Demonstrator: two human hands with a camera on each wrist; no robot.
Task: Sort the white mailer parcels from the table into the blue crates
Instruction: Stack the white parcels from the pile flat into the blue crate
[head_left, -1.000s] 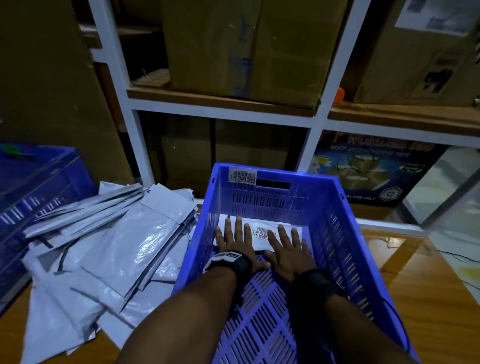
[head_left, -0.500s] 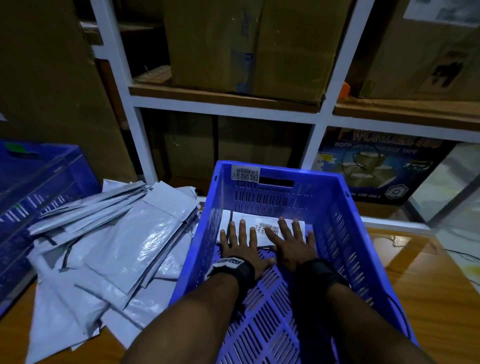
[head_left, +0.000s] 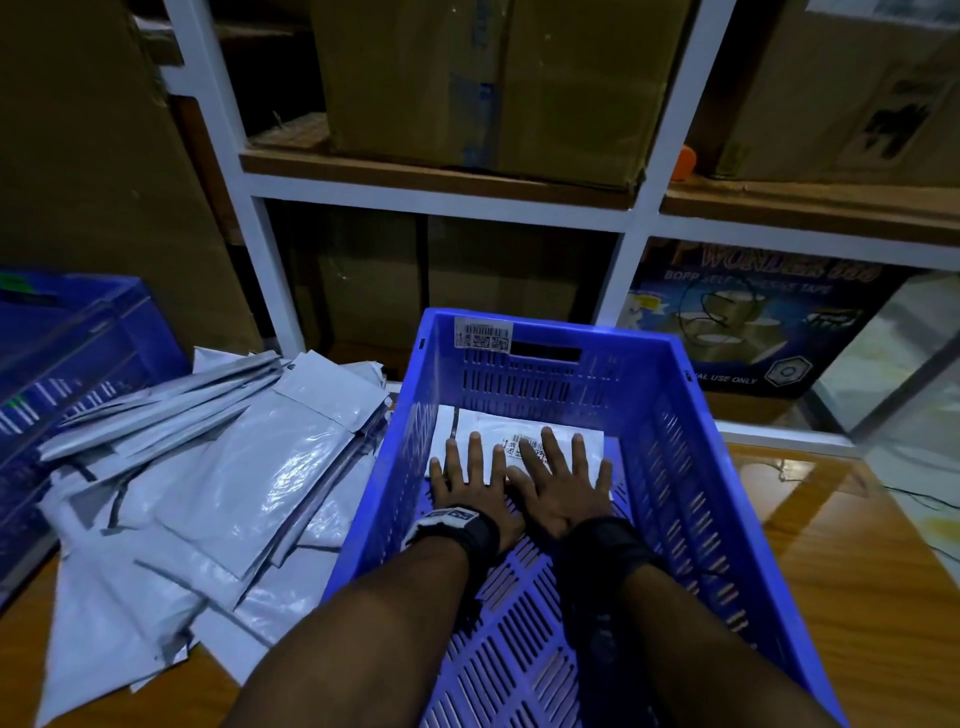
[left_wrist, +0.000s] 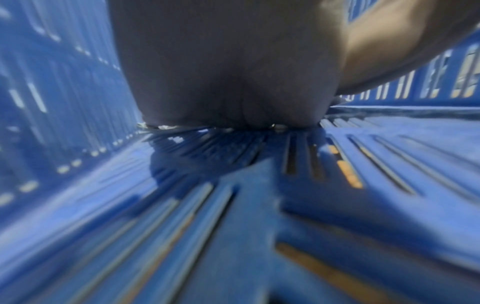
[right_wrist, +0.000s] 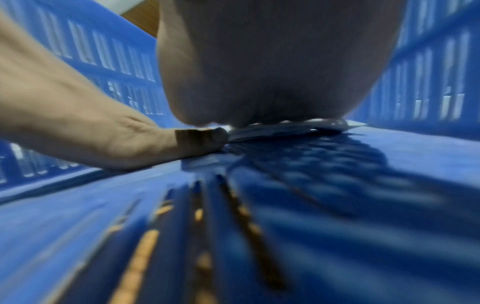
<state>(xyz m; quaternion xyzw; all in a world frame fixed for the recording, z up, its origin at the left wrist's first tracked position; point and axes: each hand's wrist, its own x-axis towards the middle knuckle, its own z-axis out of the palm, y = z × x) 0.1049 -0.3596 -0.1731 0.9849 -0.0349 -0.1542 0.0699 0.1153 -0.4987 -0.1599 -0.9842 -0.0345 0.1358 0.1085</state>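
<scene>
A blue slotted crate (head_left: 670, 415) stands on the wooden table in front of me. At its far end a white mailer parcel (head_left: 566, 434) with a barcode label lies flat on the floor. My left hand (head_left: 475, 478) and right hand (head_left: 558, 480) lie side by side on the parcel, palms down, fingers straight and spread. In both wrist views only the heel of the palm shows, pressed to the crate floor (left_wrist: 389, 164) (right_wrist: 389, 164); the fingers are hidden. A loose pile of white mailers (head_left: 208, 478) lies on the table left of the crate.
A second blue crate (head_left: 67, 364) stands at the far left edge. White shelving (head_left: 441, 200) with cardboard boxes (head_left: 493, 83) rises right behind the table. A dark printed tape carton (head_left: 753, 322) sits on the lower right shelf. Bare wooden table (head_left: 831, 545) shows right of the crate.
Both hands stay flat on the parcel at the crate's far end. They have slid it slightly; the barcode label now lies partly under my right fingers.
</scene>
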